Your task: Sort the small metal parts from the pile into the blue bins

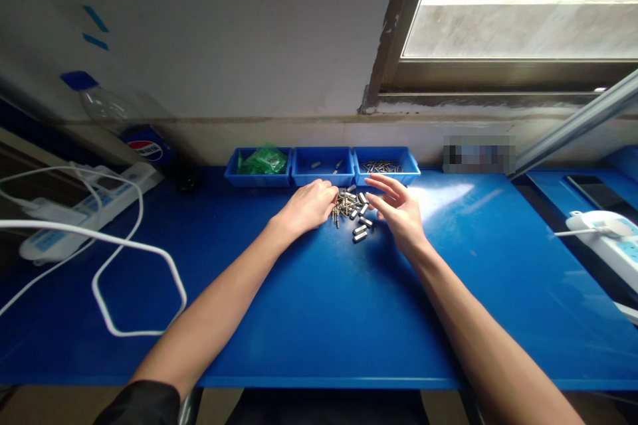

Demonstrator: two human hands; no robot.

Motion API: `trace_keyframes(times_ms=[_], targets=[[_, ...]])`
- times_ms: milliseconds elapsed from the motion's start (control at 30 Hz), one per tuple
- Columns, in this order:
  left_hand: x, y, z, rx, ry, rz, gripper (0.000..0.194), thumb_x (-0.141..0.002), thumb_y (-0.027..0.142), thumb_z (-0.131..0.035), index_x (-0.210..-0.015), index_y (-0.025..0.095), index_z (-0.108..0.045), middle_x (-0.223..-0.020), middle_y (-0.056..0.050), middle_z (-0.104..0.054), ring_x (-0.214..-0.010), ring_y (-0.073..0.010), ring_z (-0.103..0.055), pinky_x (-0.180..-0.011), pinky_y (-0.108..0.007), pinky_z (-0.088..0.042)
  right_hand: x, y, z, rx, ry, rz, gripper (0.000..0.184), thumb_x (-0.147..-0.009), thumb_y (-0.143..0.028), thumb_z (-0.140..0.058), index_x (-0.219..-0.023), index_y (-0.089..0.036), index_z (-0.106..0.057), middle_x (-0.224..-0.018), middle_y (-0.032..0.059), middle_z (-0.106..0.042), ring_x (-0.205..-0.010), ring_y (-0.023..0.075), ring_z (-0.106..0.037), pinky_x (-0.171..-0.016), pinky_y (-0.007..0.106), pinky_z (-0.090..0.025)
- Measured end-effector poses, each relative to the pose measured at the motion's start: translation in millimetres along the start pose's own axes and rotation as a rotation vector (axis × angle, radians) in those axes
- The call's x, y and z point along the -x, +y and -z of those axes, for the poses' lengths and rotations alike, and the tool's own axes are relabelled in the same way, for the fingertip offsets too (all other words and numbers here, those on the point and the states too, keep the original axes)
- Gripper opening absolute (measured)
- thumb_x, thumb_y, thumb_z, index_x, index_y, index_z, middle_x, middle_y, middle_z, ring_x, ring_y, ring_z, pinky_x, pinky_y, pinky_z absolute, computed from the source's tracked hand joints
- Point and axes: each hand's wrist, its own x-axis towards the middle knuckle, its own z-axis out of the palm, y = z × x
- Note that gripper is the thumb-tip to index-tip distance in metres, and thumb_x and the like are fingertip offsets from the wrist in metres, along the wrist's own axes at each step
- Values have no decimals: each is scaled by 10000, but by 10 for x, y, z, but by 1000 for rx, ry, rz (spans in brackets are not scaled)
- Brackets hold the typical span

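A small pile of brass-coloured pins (342,206) and short silver metal cylinders (359,232) lies on the blue table, in front of three blue bins. At the pile's left edge is my left hand (310,204), its fingers curled together; whatever they hold, if anything, is hidden. My right hand (399,211) hovers at the right side of the pile with its fingers apart and nothing visible in them. The right bin (413,172) contains more pins, and the middle bin (321,179) a few small metal pieces. Inside the left bin (256,180) sits green plastic wrapping (265,161).
A cola bottle (149,143) stands at the back left beside a white power strip (90,219). White cables (174,272) loop over the table's left side. To the right are another power strip (608,246) and a dark phone (598,192). A wall and window rise behind.
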Motion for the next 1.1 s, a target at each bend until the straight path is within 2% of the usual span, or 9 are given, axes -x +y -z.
trace_keyframes(times_ms=[100, 233, 333, 433, 600, 767, 933, 1033, 1100], targets=[[4, -27, 23, 67, 27, -8, 129, -948, 162, -550, -916, 163, -675, -943, -99, -721, -869, -235, -674, -746, -326, -521, 7, -14, -7, 15, -6, -14, 422, -814, -431, -818, -1198, -274, -736, -1268, 83, -763, -719, 171, -683, -549, 291, -495], [1, -62, 105, 361, 107, 8, 45, -871, 157, -633, -853, 171, -672, -809, -40, -726, -737, -180, -680, -687, -277, -521, 2, -11, -1, 9, 21, -41, 380, -814, -428, -803, -1148, -259, -737, -1195, 74, -785, -712, 173, -680, -557, 292, -507], [-2, -57, 172, 596, 188, -19, 31, -861, 188, -686, -872, 167, -705, -816, -27, -758, -738, -164, -717, -707, -258, -557, -1, -7, 0, -6, 29, -52, 366, -806, -423, -805, -1122, -250, -743, -1156, 69, -792, -700, 166, -670, -575, 298, -516], [-2, -36, 217, 704, 267, -61, 82, -842, 217, -755, -897, 166, -721, -867, -31, -785, -780, -169, -749, -752, -260, -590, 5, -13, -9, -49, 4, -60, 346, -805, -417, -819, -1097, -244, -752, -1033, 50, -803, -682, 153, -646, -589, 288, -505], [13, -1, 244, 609, 320, -68, 212, -812, 133, -772, -983, 180, -657, -833, -8, -775, -780, -171, -765, -747, -252, -585, 35, -44, -46, -68, -100, -75, 362, -812, -432, -845, -1113, -248, -766, -871, 18, -787, -659, 146, -620, -611, 288, -498], [29, 50, 245, 444, 236, -103, 222, -832, 66, -716, -972, 193, -599, -835, -4, -772, -790, -158, -758, -707, -218, -535, 67, -60, -84, -35, -183, -82, 438, -809, -515, -841, -1142, -235, -784, -903, 43, -794, -680, 165, -652, -620, 309, -530], [33, 68, 239, 511, 145, -149, 203, -852, 111, -740, -942, 197, -580, -846, 1, -766, -830, -154, -762, -696, -197, -511, 72, -66, -94, -47, -256, -122, 387, -733, -527, -894, -955, -216, -838, -840, 50, -798, -626, 160, -636, -596, 318, -537], [22, 26, 221, 483, 136, -147, 207, -858, 176, -770, -981, 196, -605, -893, -15, -761, -854, -170, -747, -728, -226, -520, 58, -79, -80, -61, -235, -119, 361, -742, -511, -896, -947, -220, -841, -791, 36, -783, -618, 156, -627, -616, 325, -537], [13, -16, 191, 391, 125, -110, 249, -845, 236, -804, -1020, 197, -631, -936, -29, -754, -868, -192, -727, -746, -259, -521, 39, -86, -56, -39, -146, -82, 345, -757, -502, -889, -950, -221, -835, -773, 31, -774, -623, 160, -629, -631, 333, -544]])
